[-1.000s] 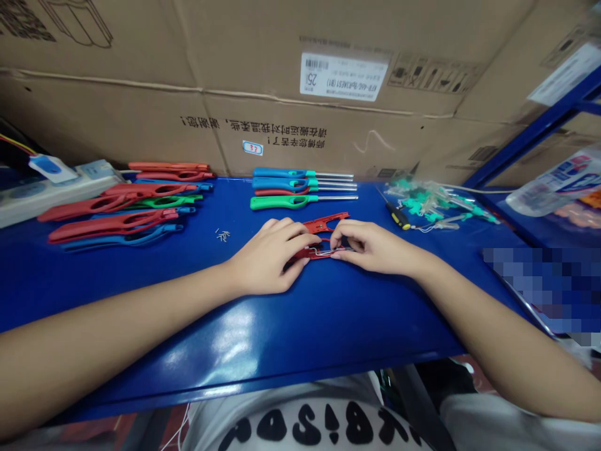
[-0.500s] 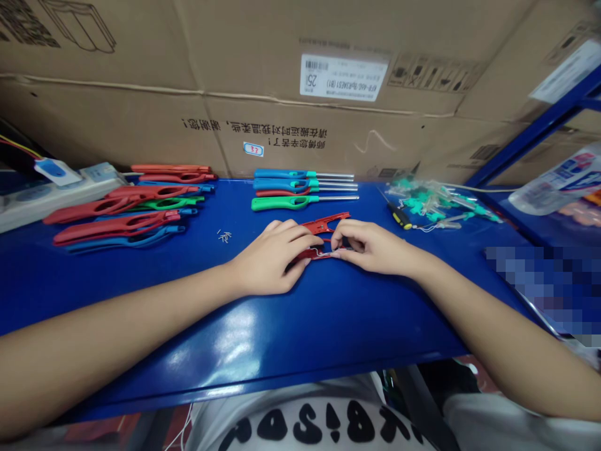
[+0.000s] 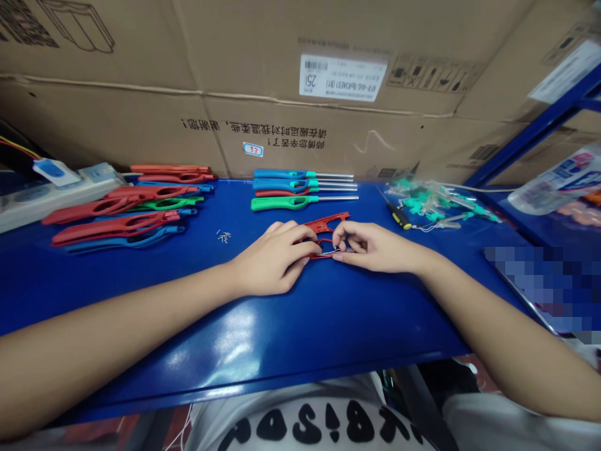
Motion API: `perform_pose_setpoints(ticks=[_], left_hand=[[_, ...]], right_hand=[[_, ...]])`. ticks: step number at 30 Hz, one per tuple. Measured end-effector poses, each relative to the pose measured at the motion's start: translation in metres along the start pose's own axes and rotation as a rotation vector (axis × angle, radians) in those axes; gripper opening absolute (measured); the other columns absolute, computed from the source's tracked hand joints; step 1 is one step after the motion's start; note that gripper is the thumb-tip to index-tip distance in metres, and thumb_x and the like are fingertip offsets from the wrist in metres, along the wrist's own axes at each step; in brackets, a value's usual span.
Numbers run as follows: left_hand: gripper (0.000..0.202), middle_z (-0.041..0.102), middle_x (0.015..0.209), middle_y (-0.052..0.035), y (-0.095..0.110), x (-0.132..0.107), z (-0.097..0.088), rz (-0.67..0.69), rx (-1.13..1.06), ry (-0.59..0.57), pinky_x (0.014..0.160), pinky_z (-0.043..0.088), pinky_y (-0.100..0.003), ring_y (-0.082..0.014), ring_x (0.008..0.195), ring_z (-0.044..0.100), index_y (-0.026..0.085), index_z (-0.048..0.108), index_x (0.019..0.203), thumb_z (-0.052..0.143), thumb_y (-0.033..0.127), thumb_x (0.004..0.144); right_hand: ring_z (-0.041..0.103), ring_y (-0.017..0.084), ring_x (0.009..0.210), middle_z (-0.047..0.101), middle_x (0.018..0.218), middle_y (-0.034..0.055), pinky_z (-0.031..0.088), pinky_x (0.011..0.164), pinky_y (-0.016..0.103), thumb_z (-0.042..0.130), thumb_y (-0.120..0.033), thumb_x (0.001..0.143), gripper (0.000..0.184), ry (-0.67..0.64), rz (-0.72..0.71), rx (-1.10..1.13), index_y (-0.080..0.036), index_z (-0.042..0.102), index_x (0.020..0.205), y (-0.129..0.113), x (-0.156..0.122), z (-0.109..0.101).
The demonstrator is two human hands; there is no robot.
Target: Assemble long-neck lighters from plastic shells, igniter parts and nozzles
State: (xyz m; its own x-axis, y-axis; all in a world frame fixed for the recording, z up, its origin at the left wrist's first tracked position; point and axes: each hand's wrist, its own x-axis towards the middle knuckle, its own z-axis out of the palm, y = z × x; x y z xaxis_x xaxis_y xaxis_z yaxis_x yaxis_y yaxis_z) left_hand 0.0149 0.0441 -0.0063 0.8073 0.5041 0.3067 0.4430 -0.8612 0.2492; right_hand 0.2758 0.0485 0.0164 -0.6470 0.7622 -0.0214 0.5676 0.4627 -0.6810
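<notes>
Fingertips of my left hand and right hand are pinching the red handle, which is lying left-to-right, free end pointing right, on the blue table before cardboard boxes.

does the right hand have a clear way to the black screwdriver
Probably yes: the screwdriver lies bare just beyond the right hand, nothing between them, though its fingers pinch the red part.

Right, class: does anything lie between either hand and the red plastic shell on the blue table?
Nothing visible does. The left hand and right hand both touch the red shell, pinching it from either side. The small pins lie off to the left, the screwdriver to the right, both apart from the hands.
</notes>
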Motion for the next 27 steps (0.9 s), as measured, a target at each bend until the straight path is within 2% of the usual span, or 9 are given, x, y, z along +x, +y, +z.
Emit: perform_pose_setpoints(ticks=[2,4,7,14,21,24,27], left_hand=[[0.028,0.062,0.124,-0.01,-0.0001,0.0004,-0.0002,0.004,-0.001,0.0,0.093,0.041,-0.043,-0.0265,0.11,0.056,0.022,0.066,0.116,0.044,0.019,0.098],[0.027,0.061,0.124,-0.0103,-0.0002,0.0007,-0.0002,0.01,0.0,0.003,0.092,0.041,-0.043,-0.0263,0.11,0.056,0.021,0.065,0.115,0.044,0.019,0.099],[0.026,0.061,0.124,-0.0106,-0.0007,0.0007,0.0002,0.02,-0.001,0.003,0.091,0.042,-0.042,-0.026,0.109,0.055,0.02,0.064,0.115,0.043,0.018,0.099],[0.026,0.06,0.125,-0.0108,-0.0012,0.0002,0.0008,0.022,0.002,-0.004,0.091,0.041,-0.042,-0.0258,0.11,0.055,0.019,0.063,0.116,0.043,0.018,0.099],[0.03,0.06,0.126,-0.0105,-0.0007,0.001,0.0006,0.029,0.001,-0.007,0.091,0.042,-0.042,-0.0264,0.113,0.056,0.021,0.063,0.121,0.043,0.017,0.099],[0.028,0.061,0.125,-0.0102,-0.0008,0.0013,0.0009,0.026,-0.007,0.004,0.091,0.042,-0.042,-0.026,0.111,0.056,0.021,0.064,0.117,0.044,0.017,0.098],[0.026,0.061,0.123,-0.0103,-0.001,0.0014,0.0014,0.025,-0.005,0.006,0.09,0.042,-0.042,-0.026,0.11,0.056,0.02,0.064,0.114,0.044,0.017,0.098]], right_hand=[[0.046,0.012,0.063,0.054,0.073,-0.0022,0.038,0.061,0.025,0.061,-0.035,0.095,0.019,0.023,-0.053,-0.057,-0.018,0.06,0.087,-0.0006,0.0009,0.0004],[0.052,0.014,0.071,0.059,0.079,0.0015,0.042,0.07,0.028,0.051,-0.034,0.101,0.027,0.048,-0.096,-0.105,-0.018,0.06,0.081,-0.0002,0.0015,0.0001],[0.056,0.015,0.077,0.063,0.085,0.0042,0.044,0.077,0.03,0.042,-0.029,0.104,0.031,0.08,-0.111,-0.151,-0.018,0.061,0.082,0.0011,0.0014,-0.001],[0.056,0.017,0.078,0.064,0.087,0.0058,0.044,0.076,0.032,0.043,-0.027,0.103,0.027,0.09,-0.11,-0.219,-0.018,0.06,0.083,0.0014,0.0012,0.0],[0.058,0.017,0.081,0.065,0.089,0.0046,0.045,0.078,0.031,0.045,-0.023,0.101,0.023,0.047,-0.098,-0.147,-0.018,0.061,0.085,0.0005,0.0013,0.0008],[0.056,0.015,0.074,0.066,0.087,0.0042,0.044,0.07,0.029,0.051,-0.025,0.098,0.018,0.062,-0.097,-0.135,-0.018,0.063,0.087,-0.0001,0.0006,0.0011],[0.047,0.012,0.06,0.061,0.074,-0.0002,0.038,0.058,0.026,0.06,-0.024,0.092,0.008,0.076,-0.082,-0.122,-0.018,0.064,0.089,0.0004,0.0007,0.0016]])
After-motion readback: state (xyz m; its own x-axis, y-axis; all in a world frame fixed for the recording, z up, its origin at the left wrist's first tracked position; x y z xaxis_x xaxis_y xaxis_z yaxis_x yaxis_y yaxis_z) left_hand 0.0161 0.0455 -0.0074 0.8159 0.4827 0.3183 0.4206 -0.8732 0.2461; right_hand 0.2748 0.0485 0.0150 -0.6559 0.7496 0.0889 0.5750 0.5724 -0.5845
